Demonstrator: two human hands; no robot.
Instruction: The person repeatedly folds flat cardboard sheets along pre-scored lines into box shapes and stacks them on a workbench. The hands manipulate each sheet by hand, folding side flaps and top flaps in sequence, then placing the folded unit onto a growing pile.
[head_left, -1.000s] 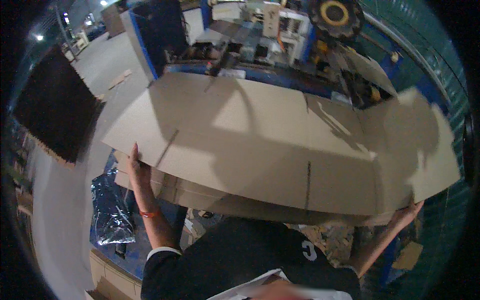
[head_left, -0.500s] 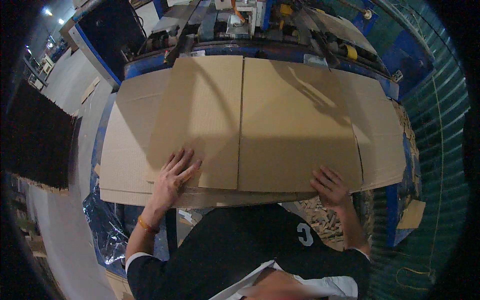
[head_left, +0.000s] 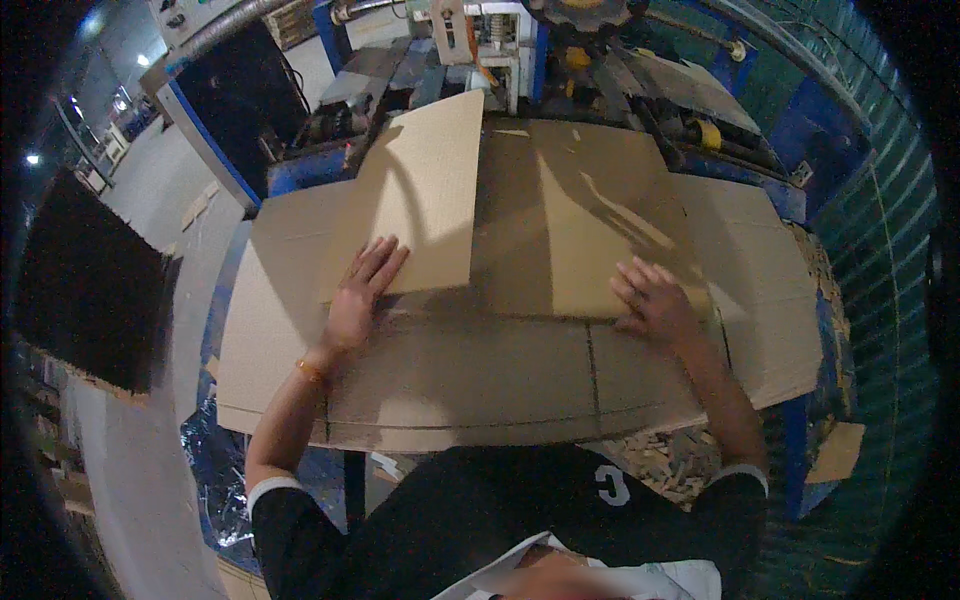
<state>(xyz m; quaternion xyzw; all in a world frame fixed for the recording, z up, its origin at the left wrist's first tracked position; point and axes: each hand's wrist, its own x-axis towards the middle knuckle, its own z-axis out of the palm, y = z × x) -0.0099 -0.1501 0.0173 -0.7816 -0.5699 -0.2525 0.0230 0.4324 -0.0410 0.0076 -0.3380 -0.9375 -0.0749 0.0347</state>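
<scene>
A brown cardboard sheet, divided by a gap or slot down its middle, lies in front of me against the machine. Its left panel tilts up, with the far corner raised and a shadow cast to its right. The right panel lies flatter. My left hand rests with outstretched fingers on the near left part of that panel. My right hand touches the near right corner of the other panel, fingers spread and slightly bent. Underneath lies a larger cardboard sheet with creases and dark slots.
A machine with rollers and blue framing stands beyond the cardboard. Cardboard scraps lie below the near edge at right. Dark plastic film hangs at left, near a tall dark stack. A green corrugated wall runs along the right.
Both hands and the upper cardboard sheet have moved away from me toward the machine. Its left panel has risen at the far end, and more of the lower sheet shows.
</scene>
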